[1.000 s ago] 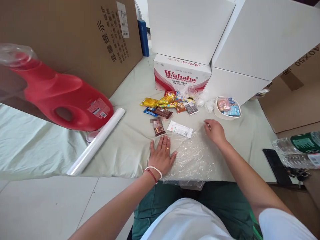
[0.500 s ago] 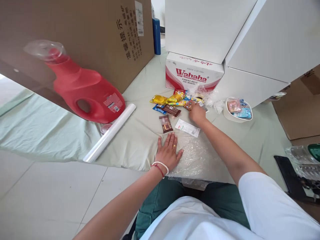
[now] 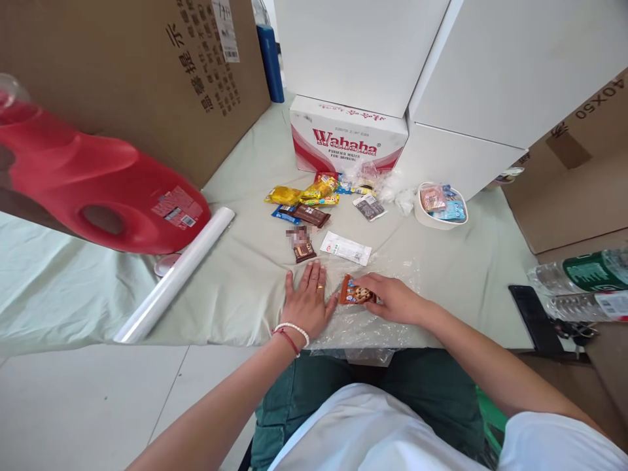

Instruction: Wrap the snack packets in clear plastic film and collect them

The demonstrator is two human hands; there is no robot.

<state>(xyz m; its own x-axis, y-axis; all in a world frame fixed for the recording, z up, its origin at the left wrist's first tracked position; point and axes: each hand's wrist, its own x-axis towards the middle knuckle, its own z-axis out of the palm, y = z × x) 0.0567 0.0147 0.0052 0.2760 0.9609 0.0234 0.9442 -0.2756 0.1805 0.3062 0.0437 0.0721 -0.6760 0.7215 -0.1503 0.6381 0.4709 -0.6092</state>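
Observation:
My left hand (image 3: 308,301) lies flat with fingers spread on the left edge of a sheet of clear plastic wrap (image 3: 377,320) spread on the pale green cloth (image 3: 235,275). My right hand (image 3: 395,297) grips a small orange-brown snack packet (image 3: 354,292) and holds it over the wrap, just right of my left hand. Beyond them lie a white sachet (image 3: 345,248), a brown chocolate packet (image 3: 300,244) and a pile of several coloured snack packets (image 3: 314,196).
A large red detergent jug (image 3: 98,190) and a roll of clear wrap (image 3: 171,278) lie at left. A Wahaha carton (image 3: 346,134), white boxes and cardboard boxes stand behind. A white bowl (image 3: 439,208) holds packets. A black phone (image 3: 532,317) and water bottles (image 3: 583,284) lie at right.
My right hand reached to the snack pile, took the orange-brown packet and brought it back onto the plastic wrap. My left hand stayed flat on the wrap's edge.

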